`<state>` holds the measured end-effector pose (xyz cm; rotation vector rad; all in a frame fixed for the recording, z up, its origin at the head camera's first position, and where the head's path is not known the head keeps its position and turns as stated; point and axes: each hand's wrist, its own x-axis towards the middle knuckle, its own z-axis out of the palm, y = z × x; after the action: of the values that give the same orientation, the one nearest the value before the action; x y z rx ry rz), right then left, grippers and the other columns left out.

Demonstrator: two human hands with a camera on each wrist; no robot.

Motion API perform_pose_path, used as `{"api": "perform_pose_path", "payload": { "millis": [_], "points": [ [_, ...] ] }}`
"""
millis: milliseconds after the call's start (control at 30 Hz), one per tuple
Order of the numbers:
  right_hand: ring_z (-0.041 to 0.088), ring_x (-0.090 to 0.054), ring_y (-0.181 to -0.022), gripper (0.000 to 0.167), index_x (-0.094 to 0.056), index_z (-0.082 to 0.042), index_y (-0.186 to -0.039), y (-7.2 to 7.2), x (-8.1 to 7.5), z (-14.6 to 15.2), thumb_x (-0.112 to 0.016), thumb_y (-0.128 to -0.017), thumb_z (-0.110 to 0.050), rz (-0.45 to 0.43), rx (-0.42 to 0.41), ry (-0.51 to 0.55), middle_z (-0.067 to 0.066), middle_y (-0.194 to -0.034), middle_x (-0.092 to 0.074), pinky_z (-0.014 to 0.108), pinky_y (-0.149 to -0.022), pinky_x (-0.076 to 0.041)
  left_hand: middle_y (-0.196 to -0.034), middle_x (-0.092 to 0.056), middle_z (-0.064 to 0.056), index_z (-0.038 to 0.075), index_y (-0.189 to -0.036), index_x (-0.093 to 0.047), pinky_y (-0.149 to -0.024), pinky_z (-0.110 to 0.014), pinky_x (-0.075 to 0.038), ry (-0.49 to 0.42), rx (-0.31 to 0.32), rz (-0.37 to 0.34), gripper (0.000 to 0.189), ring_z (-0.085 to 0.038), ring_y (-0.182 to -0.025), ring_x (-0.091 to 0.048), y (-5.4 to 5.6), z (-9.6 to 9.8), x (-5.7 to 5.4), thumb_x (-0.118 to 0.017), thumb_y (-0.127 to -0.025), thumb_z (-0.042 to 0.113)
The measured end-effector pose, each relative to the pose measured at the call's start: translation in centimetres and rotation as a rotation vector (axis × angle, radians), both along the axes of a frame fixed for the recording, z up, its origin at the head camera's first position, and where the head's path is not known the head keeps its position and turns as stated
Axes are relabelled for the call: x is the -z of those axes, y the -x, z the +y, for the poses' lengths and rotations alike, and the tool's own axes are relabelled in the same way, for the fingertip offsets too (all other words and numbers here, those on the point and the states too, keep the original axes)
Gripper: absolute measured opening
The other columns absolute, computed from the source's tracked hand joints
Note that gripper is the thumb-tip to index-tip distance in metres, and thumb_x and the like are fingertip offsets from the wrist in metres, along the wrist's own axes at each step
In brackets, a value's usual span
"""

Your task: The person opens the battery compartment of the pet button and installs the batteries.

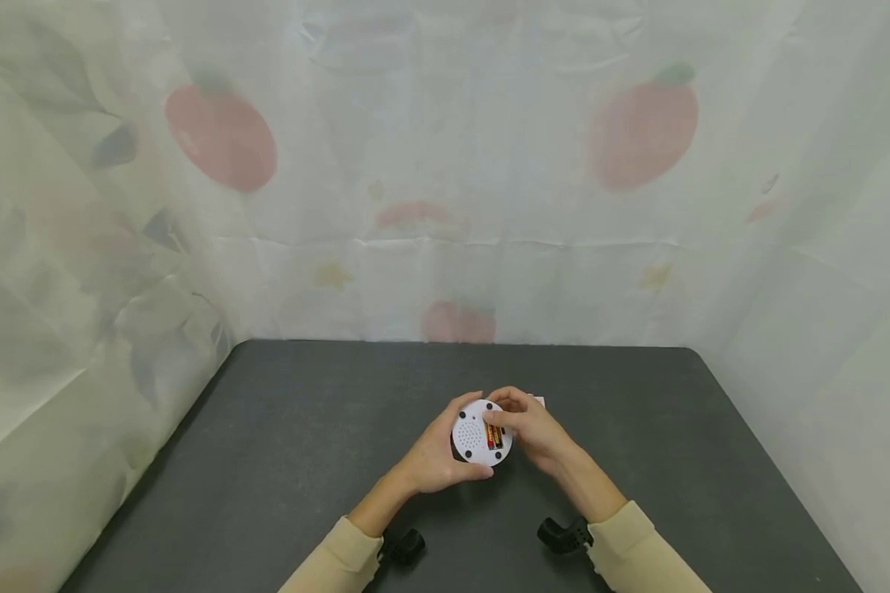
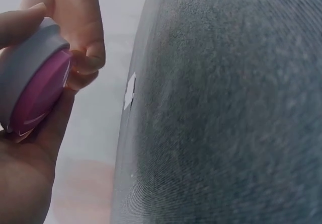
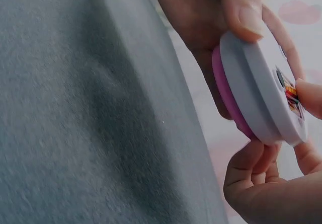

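Observation:
A round white device point(image 1: 477, 451) with a pink front point(image 2: 44, 94) is held up over the table, its back turned toward the head camera. Speaker holes, several dark feet and an uncovered battery slot show on that back. Orange-and-black batteries point(image 1: 495, 437) lie in the slot. My left hand point(image 1: 439, 451) grips the device by its left rim, thumb below and fingers above. From the right, my right hand point(image 1: 536, 432) holds the opposite rim; its thumb presses at the upper end of the batteries, and the other fingers curl behind the pink side.
A small white piece point(image 1: 540, 400) lies on the dark table point(image 1: 304, 428) just beyond my right hand, partly hidden by it. Printed curtains point(image 1: 445, 165) hang behind the table and along both sides. Black wrist mounts point(image 1: 564, 535) sit at both cuffs.

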<state>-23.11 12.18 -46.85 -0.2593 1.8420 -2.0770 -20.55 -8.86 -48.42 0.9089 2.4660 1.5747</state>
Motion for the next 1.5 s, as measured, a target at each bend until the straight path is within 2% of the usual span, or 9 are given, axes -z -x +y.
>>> {"api": "perform_pose_path", "payload": {
  "millis": [167, 333, 533, 667, 900, 1100, 1233, 1333, 1500],
  "points": [
    [0.022, -0.054, -0.098, 0.014, -0.062, -0.016, -0.104, -0.1, 0.2, -0.1, -0.068, -0.096, -0.006, -0.031, 0.008, 0.06, 0.006, -0.105, -0.057, 0.036, -0.08, -0.047, -0.135, -0.051, -0.002, 0.03, -0.158, -0.027, -0.086, -0.033, -0.048, 0.007, -0.006, -0.014, 0.103, -0.017, -0.105, -0.057, -0.1, 0.0, -0.1, -0.091, -0.077, 0.028],
    [0.022, -0.054, -0.097, 0.014, -0.062, -0.012, -0.107, -0.4, 0.1, -0.2, -0.069, -0.095, -0.008, -0.016, 0.009, 0.052, 0.006, -0.104, -0.057, 0.035, -0.079, -0.048, -0.135, -0.052, -0.003, 0.03, -0.158, -0.027, -0.085, -0.033, -0.049, 0.0, -0.002, -0.022, 0.103, -0.017, -0.104, -0.057, -0.1, -0.1, 0.0, -0.091, -0.077, 0.028],
    [0.022, -0.058, -0.095, 0.031, -0.063, -0.002, -0.12, -0.5, -0.4, 0.1, -0.072, -0.096, -0.019, 0.092, 0.025, -0.15, 0.009, -0.107, -0.062, 0.033, -0.079, -0.05, -0.136, -0.049, -0.003, 0.034, -0.157, -0.026, -0.085, -0.033, -0.05, -0.017, -0.004, -0.015, 0.101, -0.018, -0.105, -0.057, 0.1, -0.2, 0.1, -0.089, -0.079, 0.028],
    [0.022, -0.06, -0.092, 0.034, -0.065, -0.002, -0.121, -0.4, -0.8, 0.5, -0.073, -0.096, -0.025, 0.182, 0.018, -0.268, 0.011, -0.107, -0.065, 0.035, -0.077, -0.052, -0.136, -0.05, -0.001, 0.035, -0.157, -0.026, -0.086, -0.033, -0.05, -0.021, -0.012, -0.011, 0.102, -0.017, -0.106, -0.057, 0.2, -0.2, 0.1, -0.09, -0.078, 0.027],
    [0.026, -0.06, -0.088, 0.032, -0.066, -0.003, -0.12, -0.1, -1.5, 1.6, -0.069, -0.099, -0.027, 0.25, 0.007, -0.351, 0.01, -0.107, -0.066, 0.051, -0.077, -0.052, -0.134, -0.051, -0.003, 0.033, -0.157, -0.026, -0.087, -0.035, -0.048, -0.035, -0.028, -0.038, 0.102, -0.019, -0.107, -0.056, 0.1, -0.4, 0.1, -0.09, -0.078, 0.024],
    [0.036, -0.062, -0.088, 0.03, -0.068, -0.002, -0.116, 0.6, -1.9, 2.8, -0.069, -0.099, -0.027, 0.293, 0.052, -0.428, 0.015, -0.104, -0.066, 0.053, -0.08, -0.053, -0.133, -0.052, 0.0, 0.036, -0.156, -0.026, -0.089, -0.037, -0.047, -0.027, -0.052, -0.035, 0.103, -0.019, -0.107, -0.056, 0.2, -0.7, 0.3, -0.091, -0.077, 0.025],
    [0.039, -0.063, -0.094, 0.027, -0.068, -0.003, -0.114, 1.2, -1.7, 3.5, -0.068, -0.1, -0.026, 0.317, 0.08, -0.485, 0.018, -0.105, -0.067, 0.047, -0.081, -0.055, -0.133, -0.053, 0.0, 0.036, -0.156, -0.027, -0.09, -0.038, -0.046, -0.018, -0.063, -0.023, 0.103, -0.019, -0.108, -0.056, 0.2, -0.8, 0.4, -0.091, -0.076, 0.028],
    [0.032, -0.065, -0.094, 0.023, -0.07, -0.006, -0.112, 1.6, -1.6, 3.9, -0.068, -0.1, -0.025, 0.352, 0.108, -0.559, 0.013, -0.102, -0.068, 0.04, -0.08, -0.056, -0.133, -0.053, 0.0, 0.035, -0.156, -0.028, -0.091, -0.037, -0.046, -0.016, -0.071, -0.028, 0.103, -0.018, -0.108, -0.055, 0.2, -0.8, 0.3, -0.092, -0.076, 0.028],
    [0.019, -0.063, -0.086, 0.017, -0.071, -0.01, -0.107, 2.4, -1.4, 4.4, -0.069, -0.098, -0.025, 0.44, 0.174, -0.705, 0.001, -0.095, -0.068, 0.037, -0.074, -0.052, -0.133, -0.054, 0.0, 0.032, -0.157, -0.029, -0.091, -0.037, -0.044, -0.016, -0.084, -0.036, 0.105, -0.018, -0.108, -0.055, 0.2, -0.7, 0.2, -0.093, -0.074, 0.022]
  ]
}}
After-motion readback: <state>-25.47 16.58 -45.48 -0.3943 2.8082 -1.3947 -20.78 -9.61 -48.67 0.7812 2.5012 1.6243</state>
